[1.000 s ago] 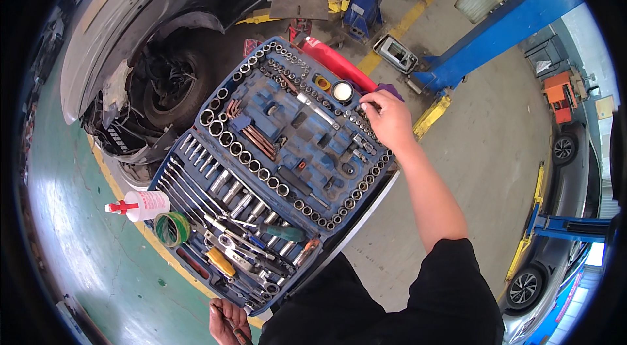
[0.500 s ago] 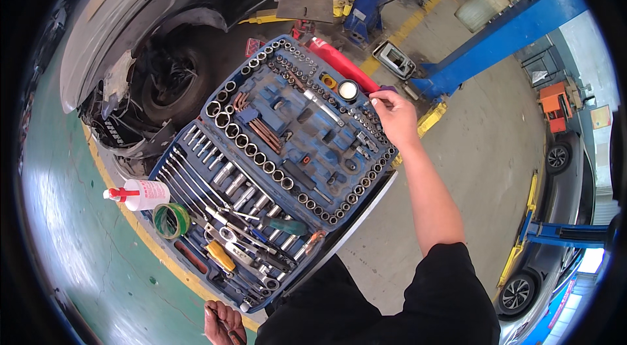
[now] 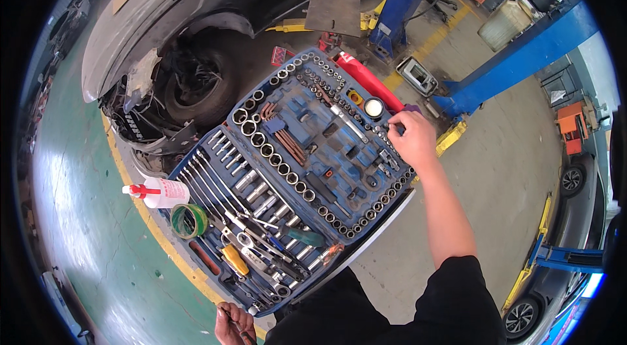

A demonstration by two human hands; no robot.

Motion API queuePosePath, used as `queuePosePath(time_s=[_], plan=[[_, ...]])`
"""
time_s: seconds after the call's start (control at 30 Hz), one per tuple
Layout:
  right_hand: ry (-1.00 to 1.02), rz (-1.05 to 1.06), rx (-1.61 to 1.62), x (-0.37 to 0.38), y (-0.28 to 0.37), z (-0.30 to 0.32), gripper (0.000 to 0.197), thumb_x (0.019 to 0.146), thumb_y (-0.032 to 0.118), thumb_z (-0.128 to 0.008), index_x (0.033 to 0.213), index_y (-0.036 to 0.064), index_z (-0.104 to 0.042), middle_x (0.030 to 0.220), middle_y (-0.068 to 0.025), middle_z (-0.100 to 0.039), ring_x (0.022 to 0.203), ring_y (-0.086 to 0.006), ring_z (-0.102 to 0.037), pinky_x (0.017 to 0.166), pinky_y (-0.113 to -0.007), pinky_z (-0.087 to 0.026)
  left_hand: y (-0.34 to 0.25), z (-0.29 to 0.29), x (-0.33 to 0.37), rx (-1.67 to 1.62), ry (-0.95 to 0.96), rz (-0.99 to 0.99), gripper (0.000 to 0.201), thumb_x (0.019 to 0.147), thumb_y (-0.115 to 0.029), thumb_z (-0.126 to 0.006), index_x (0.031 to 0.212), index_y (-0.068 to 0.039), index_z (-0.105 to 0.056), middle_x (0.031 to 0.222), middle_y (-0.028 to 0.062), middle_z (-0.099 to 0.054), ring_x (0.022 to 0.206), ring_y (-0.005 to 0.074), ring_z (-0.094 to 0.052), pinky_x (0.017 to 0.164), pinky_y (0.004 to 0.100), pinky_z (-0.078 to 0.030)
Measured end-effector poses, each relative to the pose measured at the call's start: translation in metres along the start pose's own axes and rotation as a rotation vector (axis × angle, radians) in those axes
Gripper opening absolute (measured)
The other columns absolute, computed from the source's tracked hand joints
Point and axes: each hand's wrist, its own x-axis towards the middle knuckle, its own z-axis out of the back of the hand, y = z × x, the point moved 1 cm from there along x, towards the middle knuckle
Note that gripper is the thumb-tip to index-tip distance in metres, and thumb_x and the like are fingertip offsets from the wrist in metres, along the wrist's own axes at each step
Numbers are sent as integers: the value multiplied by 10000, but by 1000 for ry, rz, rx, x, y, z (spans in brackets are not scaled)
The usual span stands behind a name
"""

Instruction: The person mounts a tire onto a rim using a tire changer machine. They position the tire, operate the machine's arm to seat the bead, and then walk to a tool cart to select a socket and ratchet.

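Note:
A blue socket set case (image 3: 336, 172) lies opened out in front of me. Over its right edge is my right hand (image 3: 413, 139), thumb and fingers pinched together at a row of small sockets (image 3: 382, 131). Whatever may be between those fingertips is hidden. Down at the lower edge, my left hand (image 3: 234, 325) is closed round a dark, thin tool (image 3: 245, 333) whose kind I cannot make out. A small round tin (image 3: 373, 107) with a pale top sits just left of my right hand. Combination wrenches (image 3: 212, 182), a green-handled screwdriver (image 3: 304, 236) and ratchets fill the nearer half.
Left of the case are a white bottle (image 3: 163, 193) with a red cap and a green tape roll (image 3: 189, 221). A car with an exposed front wheel (image 3: 196, 87) stands beyond. A blue lift post (image 3: 522, 61) rises at the right, and a red cylinder (image 3: 369, 77) lies behind the case.
My right hand has moved in from the case's right rim to the small sockets, its fingers now pinched. The whole view has shifted a little; my left hand stays low, still holding the dark tool.

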Motion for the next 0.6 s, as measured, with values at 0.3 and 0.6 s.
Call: queuePosePath(time_s=[0.3, 0.6], plan=[[89, -19, 59, 1, -9, -5, 112, 906, 94, -854, 1008, 87, -809, 1027, -95, -797, 1059, -332, -756, 926, -450, -608, 9, 0, -2, -7, -60, 19, 236, 1190, -294, -667, 1197, -61, -629, 865, -18, -441, 697, 119, -399, 662, 287, -380], [171, -103, 188, 5, -15, -4, 121, 942, 80, -842, 1060, 80, -815, 1063, -121, -807, 1052, -347, -766, 938, -455, -608, 17, -4, -1, 9, -58, 5, 246, 1191, -319, -665, 1213, -78, -619, 845, -26, -433, 687, 115, -399, 663, 286, -378]])
